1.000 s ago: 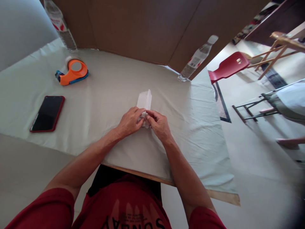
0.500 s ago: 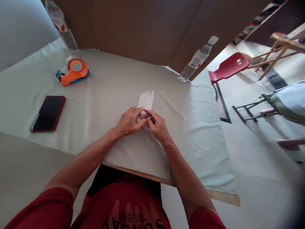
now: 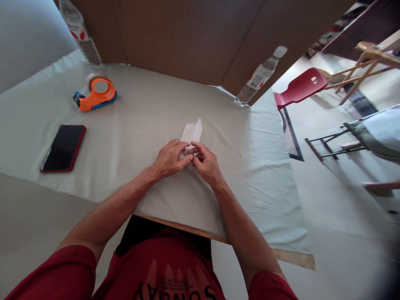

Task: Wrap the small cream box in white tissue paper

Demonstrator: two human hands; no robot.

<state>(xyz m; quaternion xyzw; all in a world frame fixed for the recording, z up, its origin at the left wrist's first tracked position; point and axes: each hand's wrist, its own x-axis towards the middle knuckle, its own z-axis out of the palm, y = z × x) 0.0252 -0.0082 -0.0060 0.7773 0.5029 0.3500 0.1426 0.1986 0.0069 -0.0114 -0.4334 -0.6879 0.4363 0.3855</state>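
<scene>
We're all in red here: a T-shirt point(image 3: 165, 246) with short sleeves point(image 3: 71, 266), bold black lettering point(image 3: 210, 292) (small print point(image 3: 177, 285) too, unreadable), and black legwear point(image 3: 134, 237) below.

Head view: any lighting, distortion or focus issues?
Head view: the left plastic bottle and right plastic bottle lean outward, likely wide-angle distortion; the cardboard panel looks darker than the tablecloth; the smartphone catches a pale reflection at lower left; the lower right corner is dark, blurred; the white paper shows little detail.
</scene>
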